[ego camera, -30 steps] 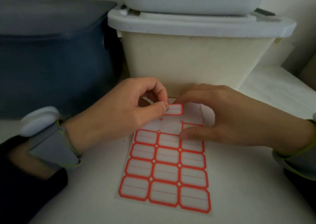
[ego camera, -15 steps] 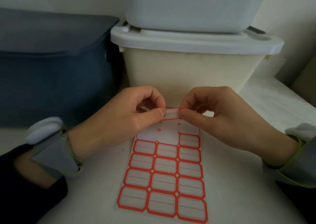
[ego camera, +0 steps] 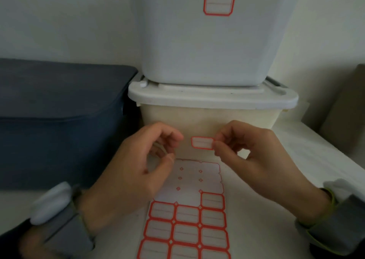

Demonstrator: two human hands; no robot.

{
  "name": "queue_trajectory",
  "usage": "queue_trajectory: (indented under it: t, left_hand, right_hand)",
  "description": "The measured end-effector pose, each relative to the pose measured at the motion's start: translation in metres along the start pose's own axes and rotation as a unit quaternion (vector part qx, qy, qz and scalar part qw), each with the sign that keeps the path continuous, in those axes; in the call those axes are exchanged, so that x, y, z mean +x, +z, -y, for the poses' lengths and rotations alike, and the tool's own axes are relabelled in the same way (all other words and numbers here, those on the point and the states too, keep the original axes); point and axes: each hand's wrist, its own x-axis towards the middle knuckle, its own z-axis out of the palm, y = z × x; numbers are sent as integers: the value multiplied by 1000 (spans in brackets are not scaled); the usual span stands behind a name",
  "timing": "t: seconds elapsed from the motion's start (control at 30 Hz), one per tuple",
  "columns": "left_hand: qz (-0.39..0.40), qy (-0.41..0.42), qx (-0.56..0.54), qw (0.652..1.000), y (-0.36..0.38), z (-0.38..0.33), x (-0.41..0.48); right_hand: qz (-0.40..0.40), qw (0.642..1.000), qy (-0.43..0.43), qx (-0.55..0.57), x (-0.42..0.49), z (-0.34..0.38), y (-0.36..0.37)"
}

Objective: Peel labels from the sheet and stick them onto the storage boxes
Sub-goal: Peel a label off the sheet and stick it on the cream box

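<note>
A: How far along does the job look?

B: Partway. The grey upper box (ego camera: 207, 41) already carries a label (ego camera: 219, 3) high on its front. The cream box (ego camera: 209, 120) beneath it shows none, and neither does the dark blue box (ego camera: 63, 124) to the left, at least on the faces in view. The sheet (ego camera: 189, 209) on the tabletop (ego camera: 276, 209) has its top rows stripped and plenty of labels left lower down.

A: And the one being worked now?

B: The peeled label (ego camera: 202, 142) is off the sheet, held in the air just in front of the cream box's front wall. Whether it touches the wall cannot be told.

A: The hands?

B: The right hand (ego camera: 254, 160) pinches the label's right end between thumb and forefinger. The left hand (ego camera: 136, 170) hovers beside its left end, fingers curled and slightly parted, gripping nothing.

A: Its orientation?

B: Long axis runs left to right, roughly level, printed face toward the camera, so the sticky side likely faces the box.
</note>
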Motion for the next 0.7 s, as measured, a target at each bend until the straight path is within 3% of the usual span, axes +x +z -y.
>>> queue_trajectory:
  t: [0.23, 0.4, 0.7]
  left_hand:
    - [14, 93, 149, 984, 6, -5, 0]
    - [48, 104, 145, 983, 6, -8, -1]
    - [33, 93, 131, 987, 9, -9, -3]
  right_hand:
    - [-67, 995, 35, 60, 7, 3, 4]
    - [-88, 993, 50, 65, 9, 5, 7]
    - [-125, 989, 64, 40, 12, 6, 9]
